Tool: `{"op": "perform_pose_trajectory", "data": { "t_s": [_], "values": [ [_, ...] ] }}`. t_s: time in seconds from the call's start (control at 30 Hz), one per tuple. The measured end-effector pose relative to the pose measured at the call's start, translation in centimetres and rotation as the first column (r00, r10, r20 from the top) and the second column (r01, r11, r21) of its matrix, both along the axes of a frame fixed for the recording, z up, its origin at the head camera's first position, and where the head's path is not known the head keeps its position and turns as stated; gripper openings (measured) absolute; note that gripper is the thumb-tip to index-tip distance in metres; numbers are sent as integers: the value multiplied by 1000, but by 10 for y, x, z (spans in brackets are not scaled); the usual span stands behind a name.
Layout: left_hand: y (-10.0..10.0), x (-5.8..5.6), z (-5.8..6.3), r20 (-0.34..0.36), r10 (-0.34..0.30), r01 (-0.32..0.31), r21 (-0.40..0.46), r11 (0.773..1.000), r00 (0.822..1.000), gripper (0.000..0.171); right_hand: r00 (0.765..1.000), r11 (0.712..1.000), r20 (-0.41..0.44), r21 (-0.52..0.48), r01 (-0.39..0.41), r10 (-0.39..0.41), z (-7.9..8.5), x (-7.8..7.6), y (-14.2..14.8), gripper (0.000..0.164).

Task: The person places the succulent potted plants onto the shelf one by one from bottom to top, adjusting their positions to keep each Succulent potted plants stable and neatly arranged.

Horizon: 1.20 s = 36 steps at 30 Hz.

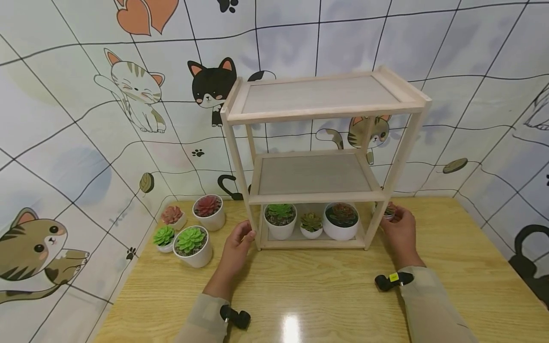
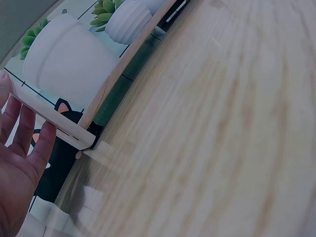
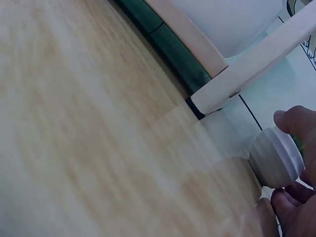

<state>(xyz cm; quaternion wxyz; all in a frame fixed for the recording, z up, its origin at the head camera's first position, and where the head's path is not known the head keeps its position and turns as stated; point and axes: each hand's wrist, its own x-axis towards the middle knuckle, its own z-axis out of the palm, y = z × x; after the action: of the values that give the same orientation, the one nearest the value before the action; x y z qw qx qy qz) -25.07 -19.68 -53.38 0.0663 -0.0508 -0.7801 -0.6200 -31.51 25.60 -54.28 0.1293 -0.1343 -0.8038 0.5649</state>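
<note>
A three-tier wooden shelf (image 1: 317, 195) stands on the table, with potted succulents on its bottom tier. My left hand (image 1: 237, 245) is at the shelf's left front post, fingers against the lower side rail (image 2: 54, 118) in the left wrist view. Just outside the right post, my right hand (image 1: 400, 233) holds a small potted succulent (image 1: 389, 210) partly hidden by the fingers. In the right wrist view, thumb and fingers grip its white ribbed pot (image 3: 274, 158) from both sides, low over the table. The bottom tier bears a green succulent (image 1: 280, 220), a small one (image 1: 311, 225) and a dark reddish one (image 1: 340, 220).
Left of the shelf, several potted succulents are grouped on the table: a dark red one (image 1: 209, 212), a pink one (image 1: 173, 216), a small green one (image 1: 164, 238) and a larger green one (image 1: 194, 245). A cat-patterned wall (image 1: 291, 52) rises close behind the shelf.
</note>
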Motion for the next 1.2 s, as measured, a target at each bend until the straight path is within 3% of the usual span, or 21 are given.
{"op": "perform_pose_trajectory", "data": {
  "t_s": [0.33,0.6,1.2],
  "values": [
    [0,0,1,16,10,-10,0,1000,1000,35,999,1000,46,-17,-25,26,-1,-2,0,76],
    [0,1,0,17,9,-9,8,1000,1000,35,994,999,99,-29,-36,39,-2,0,1,89],
    [0,1,-1,33,13,-13,12,1000,999,34,998,999,62,28,15,-17,-5,-5,1,75]
  ]
}}
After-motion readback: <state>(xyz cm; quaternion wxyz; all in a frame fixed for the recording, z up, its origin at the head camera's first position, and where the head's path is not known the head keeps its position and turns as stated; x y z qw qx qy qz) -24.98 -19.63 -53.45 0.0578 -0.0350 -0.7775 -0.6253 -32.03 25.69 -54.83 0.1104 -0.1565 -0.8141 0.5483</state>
